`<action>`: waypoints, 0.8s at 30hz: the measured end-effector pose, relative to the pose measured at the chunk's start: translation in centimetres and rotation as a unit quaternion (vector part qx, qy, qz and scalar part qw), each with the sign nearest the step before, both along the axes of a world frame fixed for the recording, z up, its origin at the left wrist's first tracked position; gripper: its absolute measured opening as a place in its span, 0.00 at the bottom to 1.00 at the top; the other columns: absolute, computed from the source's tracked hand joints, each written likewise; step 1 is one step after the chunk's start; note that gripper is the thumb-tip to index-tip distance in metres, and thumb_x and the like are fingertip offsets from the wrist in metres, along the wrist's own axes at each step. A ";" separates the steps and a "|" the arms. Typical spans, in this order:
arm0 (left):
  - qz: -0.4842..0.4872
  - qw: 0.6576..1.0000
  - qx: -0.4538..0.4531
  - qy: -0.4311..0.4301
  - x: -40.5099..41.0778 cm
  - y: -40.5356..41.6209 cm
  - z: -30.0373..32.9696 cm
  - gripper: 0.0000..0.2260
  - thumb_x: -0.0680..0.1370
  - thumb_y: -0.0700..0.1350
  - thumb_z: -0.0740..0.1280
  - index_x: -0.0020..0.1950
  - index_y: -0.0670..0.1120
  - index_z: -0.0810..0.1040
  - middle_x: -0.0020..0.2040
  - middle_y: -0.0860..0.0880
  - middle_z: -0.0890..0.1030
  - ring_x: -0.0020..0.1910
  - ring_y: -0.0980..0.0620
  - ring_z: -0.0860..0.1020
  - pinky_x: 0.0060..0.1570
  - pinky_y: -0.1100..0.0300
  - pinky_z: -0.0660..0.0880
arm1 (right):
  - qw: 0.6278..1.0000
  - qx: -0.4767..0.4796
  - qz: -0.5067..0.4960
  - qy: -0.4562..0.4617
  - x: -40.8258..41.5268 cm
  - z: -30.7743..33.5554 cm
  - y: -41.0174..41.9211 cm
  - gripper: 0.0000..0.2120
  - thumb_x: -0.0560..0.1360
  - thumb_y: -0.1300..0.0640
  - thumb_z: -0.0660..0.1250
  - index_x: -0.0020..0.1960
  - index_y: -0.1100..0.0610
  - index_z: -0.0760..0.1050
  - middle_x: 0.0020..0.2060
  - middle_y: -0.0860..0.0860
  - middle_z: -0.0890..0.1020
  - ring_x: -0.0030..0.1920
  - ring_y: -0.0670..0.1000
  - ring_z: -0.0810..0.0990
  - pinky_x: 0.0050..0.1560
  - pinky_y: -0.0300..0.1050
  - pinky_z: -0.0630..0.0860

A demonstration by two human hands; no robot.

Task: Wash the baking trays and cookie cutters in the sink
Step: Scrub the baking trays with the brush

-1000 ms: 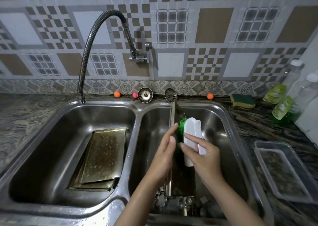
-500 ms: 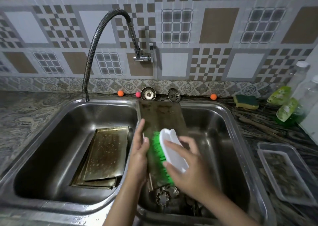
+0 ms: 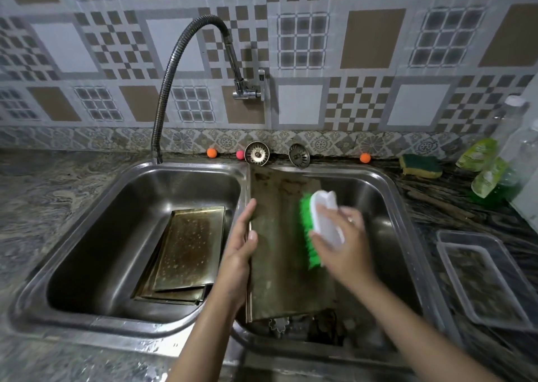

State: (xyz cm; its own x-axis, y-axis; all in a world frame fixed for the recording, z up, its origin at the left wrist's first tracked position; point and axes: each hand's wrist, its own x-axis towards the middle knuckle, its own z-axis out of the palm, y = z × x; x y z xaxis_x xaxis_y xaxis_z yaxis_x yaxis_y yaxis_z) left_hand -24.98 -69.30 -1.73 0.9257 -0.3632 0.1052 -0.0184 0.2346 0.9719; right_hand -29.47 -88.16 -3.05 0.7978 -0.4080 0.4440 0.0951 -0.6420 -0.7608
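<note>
Head view: left hand [image 3: 240, 246] grips left edge of baking tray [image 3: 279, 244], tray tilted in right basin of sink [image 3: 404, 207]. Right hand [image 3: 340, 243] clenched around white scrub brush [image 3: 323, 221], green bristles pressed on tray. More trays [image 3: 186, 253] lie stacked in left basin.

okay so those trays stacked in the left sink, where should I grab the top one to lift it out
Probably by its far short edge, coming from above. The stack of trays leans on the basin's back slope, raising that edge. Both the left hand and the right hand are busy.
</note>
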 end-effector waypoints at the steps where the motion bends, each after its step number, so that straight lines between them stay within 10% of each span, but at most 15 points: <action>1: -0.024 1.000 0.008 -0.009 -0.7 -0.5 0.1 0.22 0.76 0.45 0.60 0.70 0.58 0.69 0.73 0.57 0.69 0.73 0.52 0.65 0.74 0.44 0.57 | 0.999 0.021 -0.039 0.017 1.1 0.6 -0.9 0.22 0.68 0.54 0.75 0.61 0.50 0.78 0.54 0.52 0.71 0.53 0.48 0.75 0.51 0.23 0.68; 8: 0.046 0.998 -0.037 0.011 -0.8 -0.8 0.8 0.23 0.73 0.42 0.64 0.67 0.59 0.72 0.72 0.49 0.70 0.70 0.46 0.69 0.69 0.49 0.66 | 0.994 0.020 0.099 -0.052 -6.1 -0.8 6.4 0.20 0.69 0.48 0.69 0.61 0.43 0.77 0.56 0.47 0.70 0.57 0.44 0.73 0.54 0.35 0.75; 13: 0.011 1.000 0.002 0.005 -2.7 -0.9 -0.5 0.23 0.74 0.49 0.65 0.69 0.62 0.71 0.74 0.53 0.67 0.74 0.45 0.63 0.73 0.39 0.56 | 0.995 0.087 -0.057 0.011 -3.2 -1.7 -0.7 0.22 0.69 0.57 0.75 0.63 0.51 0.76 0.52 0.50 0.70 0.52 0.49 0.76 0.47 0.21 0.69; 17: 0.040 0.999 0.008 0.015 -4.1 -3.2 -0.2 0.22 0.78 0.36 0.61 0.70 0.53 0.70 0.71 0.50 0.72 0.66 0.57 0.73 0.66 0.58 0.69 | 0.996 0.056 0.054 -0.039 -6.7 -0.3 5.0 0.21 0.68 0.49 0.70 0.61 0.46 0.77 0.52 0.46 0.70 0.54 0.39 0.72 0.52 0.27 0.70; 24: 0.028 0.998 -0.022 0.057 -5.9 -2.9 -1.6 0.22 0.75 0.46 0.64 0.69 0.59 0.71 0.73 0.49 0.69 0.73 0.42 0.65 0.72 0.36 0.57 | 0.997 0.063 -0.023 0.022 -5.9 -1.9 -2.2 0.23 0.68 0.57 0.76 0.62 0.52 0.77 0.54 0.54 0.71 0.50 0.49 0.76 0.47 0.19 0.66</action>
